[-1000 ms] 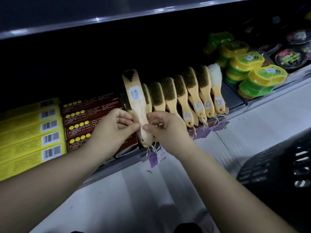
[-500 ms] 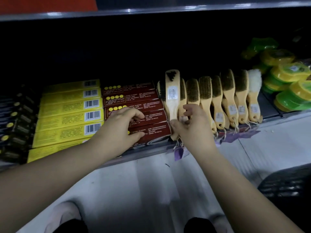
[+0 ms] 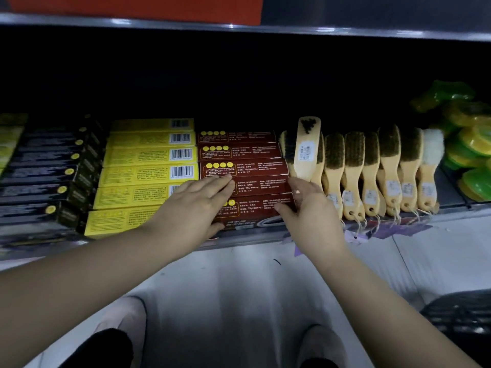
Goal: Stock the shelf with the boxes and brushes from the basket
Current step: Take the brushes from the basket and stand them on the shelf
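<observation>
A row of dark red boxes (image 3: 247,166) lies on the shelf (image 3: 255,239). My left hand (image 3: 196,203) rests flat on their left part, fingers straight. My right hand (image 3: 305,208) touches the right end of the red boxes with its fingertips, thumb low at the front box. Just above that hand, one wooden brush (image 3: 307,150) with a white label leans back-side out against the left end of the row of brushes (image 3: 372,168). The brushes stand side by side with bristles up and handles down; the rightmost has white bristles.
Yellow boxes (image 3: 148,171) and black boxes (image 3: 45,176) fill the shelf to the left. Green-and-yellow tins (image 3: 467,155) are stacked at the right. An upper shelf edge (image 3: 239,25) overhangs. The dark basket (image 3: 459,314) sits on the floor at lower right.
My right hand has let go of the labelled brush, which now leans on the row, and dropped to the red boxes' right end. My left hand slid flat onto the red boxes. The view shifted left.
</observation>
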### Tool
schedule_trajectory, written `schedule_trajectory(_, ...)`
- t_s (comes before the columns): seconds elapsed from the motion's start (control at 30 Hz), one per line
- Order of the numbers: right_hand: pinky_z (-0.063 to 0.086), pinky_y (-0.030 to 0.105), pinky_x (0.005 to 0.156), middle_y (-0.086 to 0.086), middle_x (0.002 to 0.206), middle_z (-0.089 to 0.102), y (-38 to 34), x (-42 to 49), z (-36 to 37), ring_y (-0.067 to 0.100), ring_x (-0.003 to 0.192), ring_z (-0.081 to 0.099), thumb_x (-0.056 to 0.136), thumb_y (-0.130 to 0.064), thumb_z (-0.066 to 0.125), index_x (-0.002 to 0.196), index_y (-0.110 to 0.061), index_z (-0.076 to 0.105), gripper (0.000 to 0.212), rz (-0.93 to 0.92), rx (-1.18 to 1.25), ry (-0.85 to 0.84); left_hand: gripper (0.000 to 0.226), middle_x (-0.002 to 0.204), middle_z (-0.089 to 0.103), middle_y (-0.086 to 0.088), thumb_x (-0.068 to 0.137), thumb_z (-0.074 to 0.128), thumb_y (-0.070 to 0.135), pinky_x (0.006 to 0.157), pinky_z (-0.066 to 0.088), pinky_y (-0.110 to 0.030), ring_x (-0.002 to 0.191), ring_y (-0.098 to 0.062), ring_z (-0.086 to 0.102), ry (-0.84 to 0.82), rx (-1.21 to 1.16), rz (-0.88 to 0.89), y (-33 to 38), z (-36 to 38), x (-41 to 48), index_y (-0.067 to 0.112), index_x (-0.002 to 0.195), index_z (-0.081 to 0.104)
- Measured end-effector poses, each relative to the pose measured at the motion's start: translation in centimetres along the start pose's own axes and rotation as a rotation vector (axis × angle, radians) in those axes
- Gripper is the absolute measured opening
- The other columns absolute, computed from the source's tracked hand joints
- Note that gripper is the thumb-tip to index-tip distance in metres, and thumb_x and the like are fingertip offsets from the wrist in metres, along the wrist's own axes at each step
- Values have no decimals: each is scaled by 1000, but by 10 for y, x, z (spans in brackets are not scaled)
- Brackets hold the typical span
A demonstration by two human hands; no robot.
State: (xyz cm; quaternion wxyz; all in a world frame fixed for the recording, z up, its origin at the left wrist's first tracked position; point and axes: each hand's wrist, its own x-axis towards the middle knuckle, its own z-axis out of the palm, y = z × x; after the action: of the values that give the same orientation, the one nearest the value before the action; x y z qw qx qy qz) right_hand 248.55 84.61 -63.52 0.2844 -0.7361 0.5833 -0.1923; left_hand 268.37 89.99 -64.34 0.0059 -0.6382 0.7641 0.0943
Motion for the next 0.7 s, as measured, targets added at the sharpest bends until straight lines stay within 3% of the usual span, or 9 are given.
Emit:
schedule_trajectory(0.1,38,21,82,-3,117,47,-3,3,0,17,107,53,85,-21,65,134,-20,47,52,-15,-88,0,79,159,-7,8,93,45,49,112,-10,-21,146,-9,-3,-25,-13,0,-3,-2,-1,24,151,-3)
schedule_trajectory(0.2,36,28,97,1,125,42,-17,1,4,20,120,40,85,-25,64,132,-19,47,50,-98,-170,22,89,159,-3,10,87,51,56,110,-15,-20,145,-6,-3,-57,-59,-34,-17,-13,-14,25,151,-2)
schedule_trajectory(0.27,28,25,105,0,128,42,-30,-2,10,17,121,37,85,-29,63,128,-21,51,45,-201,-205,-15,94,159,-2,11,83,54,59,106,-17,-16,144,-5,-2,-88,-71,-71,-31,-22,-28,25,151,-2)
schedule_trajectory(0.33,21,13,98,-3,127,43,-46,-5,18,11,119,38,86,-32,62,127,-22,52,44,-263,-171,-111,101,158,-5,12,79,57,60,101,-14,-11,144,-5,-1,-128,-93,-145,-46,-31,-42,26,151,-5)
schedule_trajectory(0.43,20,16,105,-2,140,35,-72,-10,35,13,131,31,86,-32,63,137,-19,44,56,-341,-70,-269,111,158,-14,9,77,62,59,109,0,-17,145,-10,-4,-190,-128,-236,-61,-34,-58,21,150,-12)
schedule_trajectory(0.57,5,25,114,0,157,11,-95,-5,57,14,143,8,86,-41,61,149,-17,19,79,-439,-234,-415,105,157,-21,-1,85,65,40,115,3,-25,146,-17,-9,-243,-129,-271,-65,-26,-63,14,149,-14)
schedule_trajectory(0.7,-3,29,116,0,159,7,-97,-3,69,13,145,7,92,-42,51,150,-17,15,72,-518,-474,-471,91,158,-15,-8,88,55,-2,115,3,-24,147,-20,-6,-186,-69,-253,-66,-16,-62,11,150,-10)
